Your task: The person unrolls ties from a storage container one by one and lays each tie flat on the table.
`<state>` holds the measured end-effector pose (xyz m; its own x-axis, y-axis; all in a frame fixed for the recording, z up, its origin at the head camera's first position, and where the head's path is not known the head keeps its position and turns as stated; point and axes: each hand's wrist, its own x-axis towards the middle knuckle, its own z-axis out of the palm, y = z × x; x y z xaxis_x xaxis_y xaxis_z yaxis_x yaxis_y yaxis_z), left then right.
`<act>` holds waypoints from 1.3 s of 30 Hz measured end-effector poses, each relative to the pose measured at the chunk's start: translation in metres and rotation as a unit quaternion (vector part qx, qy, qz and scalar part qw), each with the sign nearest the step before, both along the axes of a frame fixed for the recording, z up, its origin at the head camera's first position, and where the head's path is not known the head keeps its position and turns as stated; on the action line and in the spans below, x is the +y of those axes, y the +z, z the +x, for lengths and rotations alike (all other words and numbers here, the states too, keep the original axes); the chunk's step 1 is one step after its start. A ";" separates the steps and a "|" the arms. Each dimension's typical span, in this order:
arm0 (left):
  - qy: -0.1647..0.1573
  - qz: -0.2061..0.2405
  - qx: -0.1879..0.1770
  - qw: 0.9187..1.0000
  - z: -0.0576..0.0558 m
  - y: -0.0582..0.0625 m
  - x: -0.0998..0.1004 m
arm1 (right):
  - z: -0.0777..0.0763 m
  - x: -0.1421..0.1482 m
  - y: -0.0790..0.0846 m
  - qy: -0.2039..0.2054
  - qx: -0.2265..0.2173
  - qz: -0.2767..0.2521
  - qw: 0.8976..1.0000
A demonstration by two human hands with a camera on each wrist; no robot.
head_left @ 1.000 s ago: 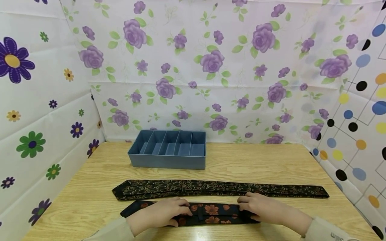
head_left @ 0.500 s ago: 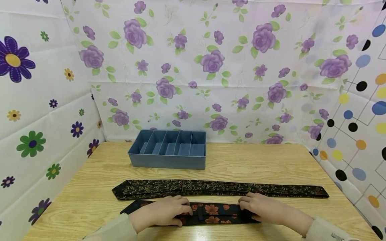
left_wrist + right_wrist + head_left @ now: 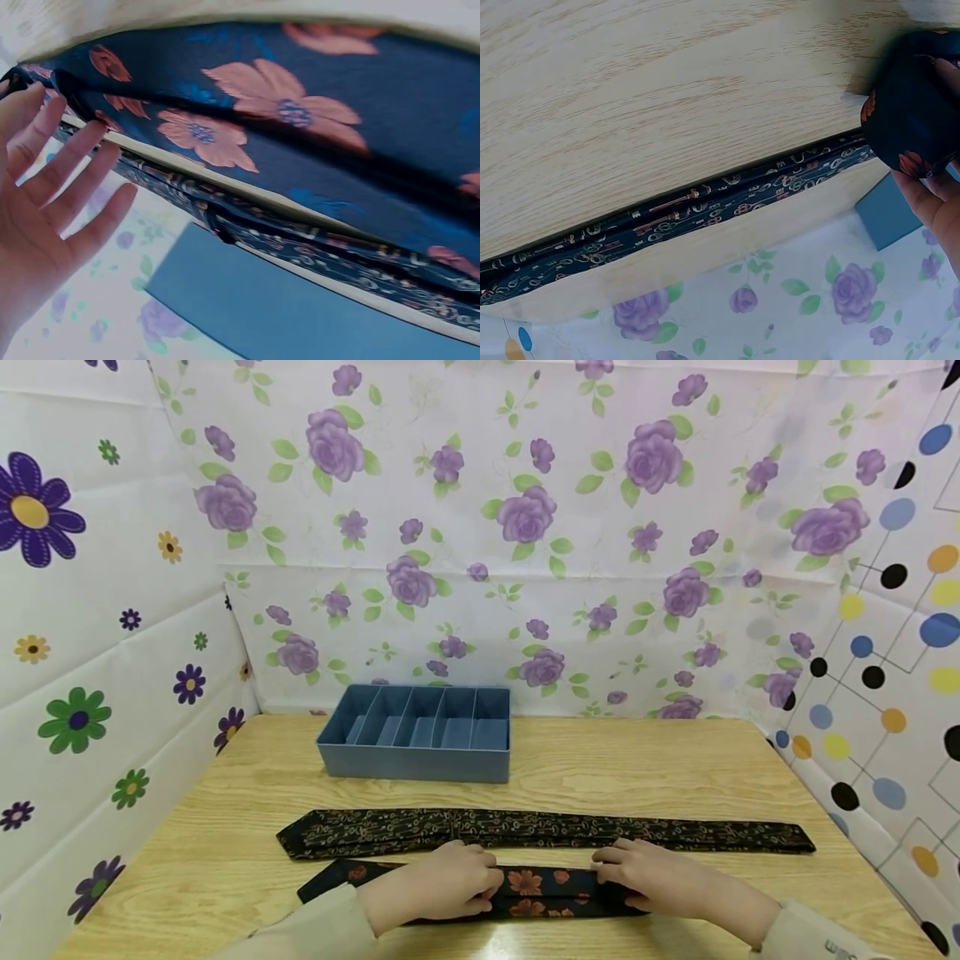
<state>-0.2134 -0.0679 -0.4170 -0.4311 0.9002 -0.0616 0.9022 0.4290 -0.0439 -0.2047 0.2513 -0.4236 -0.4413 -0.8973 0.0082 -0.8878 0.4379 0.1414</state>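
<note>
A dark navy necktie with orange flowers (image 3: 528,883) lies along the front of the table, its pointed end to the left. The left hand (image 3: 448,883) lies over its middle; in the left wrist view the extended, slightly spread fingers (image 3: 79,176) reach its edge by a small dark loop. At the tie's right end, the right hand (image 3: 648,877) pinches the folded fabric (image 3: 907,112), which bulges in a rounded bend in the right wrist view. Just behind lies a black necktie with a key-like pattern (image 3: 540,828), stretched out flat.
A blue-grey box with several compartments (image 3: 416,762) stands at the back left of the wooden table (image 3: 637,760). Flower-printed cloth (image 3: 480,635) hangs behind and at the left. A dotted cloth (image 3: 885,693) borders the right side.
My left hand has slid right along the floral necktie, now covering the small loop. My right hand stays at the folded end.
</note>
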 end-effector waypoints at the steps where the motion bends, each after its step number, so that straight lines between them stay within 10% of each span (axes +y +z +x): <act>1: 0.001 -0.004 0.012 1.000 0.001 0.001 0.003 | 0.000 0.000 0.000 -0.001 -0.002 -0.001 1.000; 7: -0.008 -0.007 0.072 0.997 0.001 0.001 0.014 | 0.000 0.000 0.001 -0.003 -0.007 -0.004 1.000; 17: -0.089 -0.032 -0.033 0.995 -0.008 -0.004 0.033 | -0.001 0.000 0.003 -0.029 -0.033 0.009 0.999; 39: -0.079 -0.022 -0.045 0.996 -0.004 -0.017 0.046 | -0.002 0.002 0.003 -0.043 -0.061 -0.015 0.997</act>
